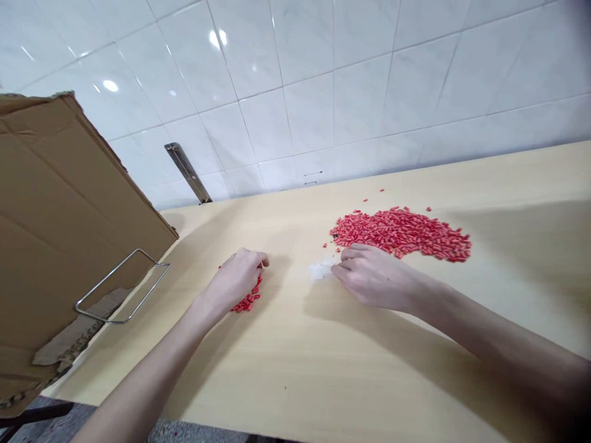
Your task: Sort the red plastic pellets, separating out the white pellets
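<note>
My left hand point(239, 275) is low over a small pile of red pellet-like pieces point(249, 299), its fingers curled inward. The hand covers part of that pile, and what is inside the fingers is hidden. To the right, my right hand point(369, 271) has its fingers pressed together at the edge of a small patch of whitish, see-through pieces point(319, 269). Whatever its fingertips pinch is too small or hidden to name. Just beyond the right hand spreads a large heap of the same red pieces point(401, 231), with a few strays around it.
A cardboard box point(60, 203) stands at the left, with a bent metal wire frame point(124, 286) by its lower edge. A metal strip point(188, 172) leans on the tiled wall point(314, 104) behind the pale wooden table point(286, 363).
</note>
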Demonstrator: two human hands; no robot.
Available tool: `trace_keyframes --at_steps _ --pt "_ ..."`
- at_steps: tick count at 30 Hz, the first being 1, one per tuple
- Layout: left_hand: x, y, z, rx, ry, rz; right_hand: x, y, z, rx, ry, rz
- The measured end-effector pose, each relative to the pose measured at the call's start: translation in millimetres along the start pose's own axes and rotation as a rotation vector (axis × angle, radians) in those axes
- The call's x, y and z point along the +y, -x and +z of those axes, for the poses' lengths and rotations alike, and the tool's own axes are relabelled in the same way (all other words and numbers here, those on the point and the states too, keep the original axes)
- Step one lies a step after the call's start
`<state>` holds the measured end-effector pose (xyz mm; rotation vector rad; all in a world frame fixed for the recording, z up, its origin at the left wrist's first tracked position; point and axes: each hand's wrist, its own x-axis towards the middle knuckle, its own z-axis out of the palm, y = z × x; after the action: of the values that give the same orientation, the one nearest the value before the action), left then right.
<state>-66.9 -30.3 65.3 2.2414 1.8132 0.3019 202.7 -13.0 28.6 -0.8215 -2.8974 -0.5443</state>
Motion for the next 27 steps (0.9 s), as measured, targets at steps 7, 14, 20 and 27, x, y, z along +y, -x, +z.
trace_keyframes --at_steps 7,14,20,27 --pt "5.5 -15.0 11.5 0.069 -0.203 0.242 -0.4 -0.5 8.1 0.064 -0.203 0.074" --pt "44.4 -47.4 40.3 -0.010 -0.311 0.561 16.7 -2.9 24.4 0.313 -0.701 0.489" --pt "52.9 -45.6 39.5 -0.069 -0.354 0.577 22.5 -4.3 27.8 0.414 -0.846 0.648" --pt "26.4 -30.2 26.5 -0.048 -0.199 0.412 9.4 -7.9 35.1 0.503 -1.163 0.626"
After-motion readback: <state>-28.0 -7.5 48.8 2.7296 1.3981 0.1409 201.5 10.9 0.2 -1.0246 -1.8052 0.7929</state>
